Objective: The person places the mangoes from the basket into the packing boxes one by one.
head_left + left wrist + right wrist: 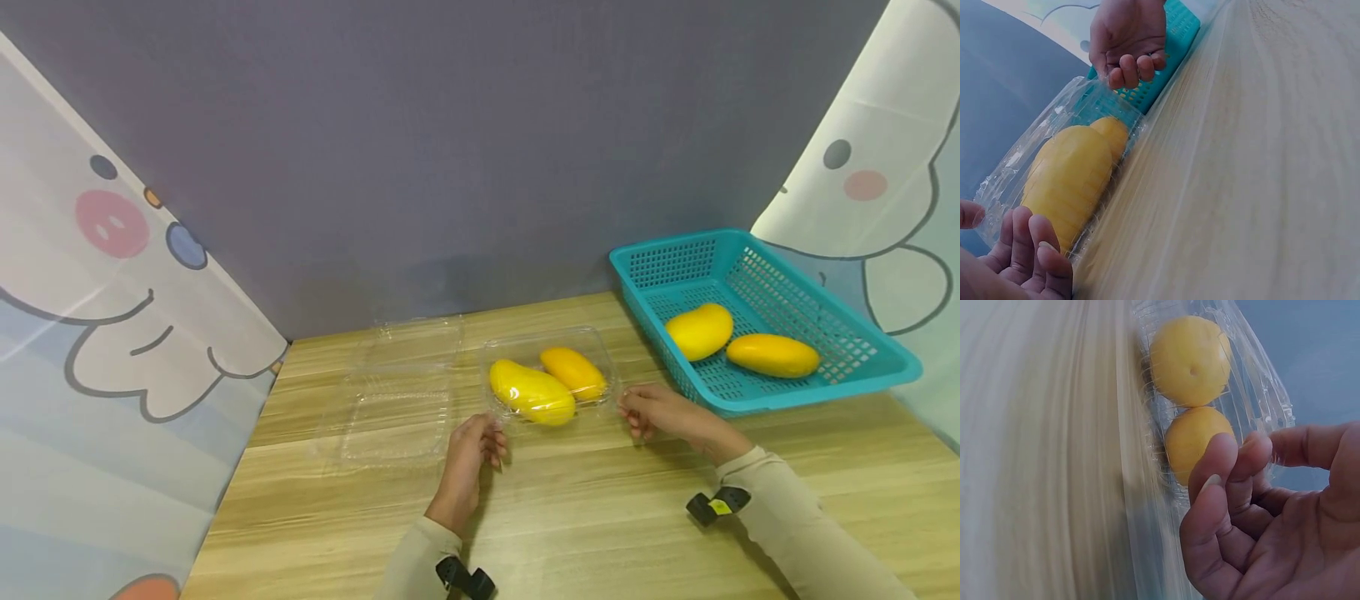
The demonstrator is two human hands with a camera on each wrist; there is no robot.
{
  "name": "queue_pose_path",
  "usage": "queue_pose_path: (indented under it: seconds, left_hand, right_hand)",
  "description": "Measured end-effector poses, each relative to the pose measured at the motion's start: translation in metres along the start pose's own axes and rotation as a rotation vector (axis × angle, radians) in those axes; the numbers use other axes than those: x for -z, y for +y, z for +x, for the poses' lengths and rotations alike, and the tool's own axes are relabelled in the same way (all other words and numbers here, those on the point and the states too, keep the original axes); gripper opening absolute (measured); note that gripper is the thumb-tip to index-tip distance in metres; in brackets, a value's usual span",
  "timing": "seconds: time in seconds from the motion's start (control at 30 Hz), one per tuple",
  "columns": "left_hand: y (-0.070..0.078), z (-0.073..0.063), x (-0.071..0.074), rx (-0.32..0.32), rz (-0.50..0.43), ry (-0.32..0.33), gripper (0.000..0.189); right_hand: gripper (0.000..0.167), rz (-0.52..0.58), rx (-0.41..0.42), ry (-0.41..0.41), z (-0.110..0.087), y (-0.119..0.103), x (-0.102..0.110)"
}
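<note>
A clear plastic clamshell box (597,354) sits on the table with two yellow mangoes in it, a larger one (531,392) in front and a more orange one (573,372) behind. Its clear plastic rises over the fruit in both wrist views. At the near left corner, my left hand (471,454) has the box edge between thumb and curled fingers (1021,240). My right hand (663,417) pinches the near right corner, its thumb partly behind the fingers (1210,506) in the right wrist view.
Left of the filled box lies another clear clamshell (397,425), opened flat. A turquoise basket (847,392) at the right holds two mangoes, one rounder (701,332) and one longer (772,356). Behind the wooden table (300,533) stands a grey partition (450,167).
</note>
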State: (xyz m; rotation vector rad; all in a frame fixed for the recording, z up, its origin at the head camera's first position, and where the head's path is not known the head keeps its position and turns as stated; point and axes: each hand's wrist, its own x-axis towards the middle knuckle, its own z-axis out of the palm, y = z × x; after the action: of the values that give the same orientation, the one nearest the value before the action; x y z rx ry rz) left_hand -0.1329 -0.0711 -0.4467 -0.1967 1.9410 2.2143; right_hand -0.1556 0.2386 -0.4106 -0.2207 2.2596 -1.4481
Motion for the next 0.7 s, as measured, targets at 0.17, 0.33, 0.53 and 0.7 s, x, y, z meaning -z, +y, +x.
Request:
queue_pose_path:
  seconds: [0.17,0.33,0.53,0.7]
  left_hand:
    - [0.0003,-0.0004,-0.0004,-0.002,-0.006,0.003,0.024]
    - [-0.0002,0.0002,-0.0006,-0.004,-0.008,0.003,0.023]
    - [-0.0003,-0.0004,-0.0009,-0.003,-0.027,-0.003,0.024]
    - [0.0007,-0.0010,-0.0015,0.013,-0.037,-0.022,0.023]
  right_hand:
    - [0.027,-0.003,0.005,0.000,0.0000,0.0004,-0.0006]
    - [0.027,0.006,0.011,-0.009,-0.0001,0.0000,-0.0017]
    - [0.026,0.009,-0.004,-0.014,0.0012,0.0001,-0.0012]
    - [0.027,0.016,-0.006,-0.020,0.0008,0.0005,-0.0005]
